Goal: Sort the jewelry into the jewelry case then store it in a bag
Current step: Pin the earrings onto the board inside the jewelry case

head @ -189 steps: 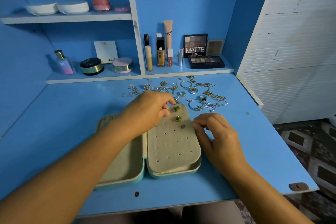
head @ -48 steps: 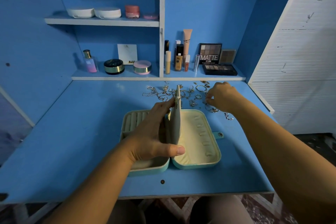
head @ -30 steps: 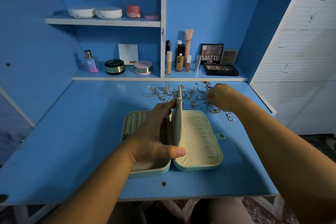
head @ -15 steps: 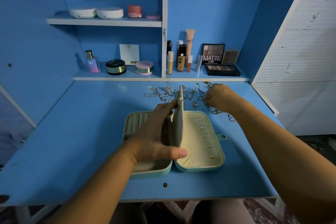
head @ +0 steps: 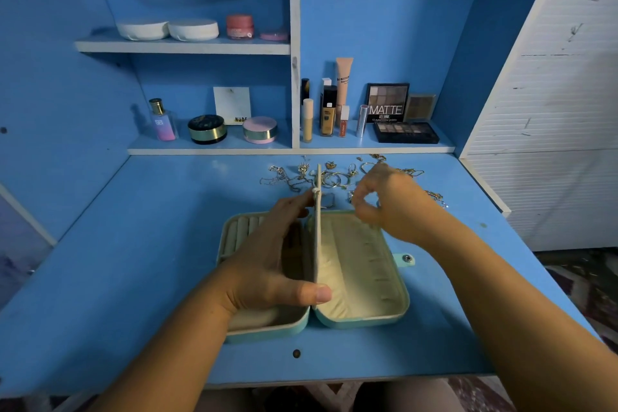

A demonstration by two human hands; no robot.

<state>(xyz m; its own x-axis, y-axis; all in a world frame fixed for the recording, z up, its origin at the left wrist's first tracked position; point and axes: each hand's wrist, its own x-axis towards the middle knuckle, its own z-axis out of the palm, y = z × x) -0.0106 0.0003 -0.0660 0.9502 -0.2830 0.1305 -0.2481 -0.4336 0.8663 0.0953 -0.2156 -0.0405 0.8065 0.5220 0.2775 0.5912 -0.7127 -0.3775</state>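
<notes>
A mint-green jewelry case (head: 368,319) lies open on the blue desk (head: 133,261). Its cream middle flap (head: 317,244) stands upright on edge, and my left hand (head: 267,261) grips it, thumb on the near edge and fingers at the far end. Ring rolls (head: 240,231) show in the left half; the right half has a row of small loops. My right hand (head: 391,207) hovers over the case's far right corner, fingertips pinched on a small piece too tiny to make out. Loose rings, hoops and chains (head: 334,177) lie behind the case.
A low shelf behind the jewelry holds a perfume bottle (head: 163,120), round compacts, tubes and an eyeshadow palette (head: 404,132). A white slatted panel (head: 551,110) closes the right side. The case's snap tab (head: 405,258) sticks out to the right.
My right hand has drawn back from the jewelry pile toward the case with its fingertips pinched. My left hand keeps the flap upright; 6.3 s ago the flap lay flat.
</notes>
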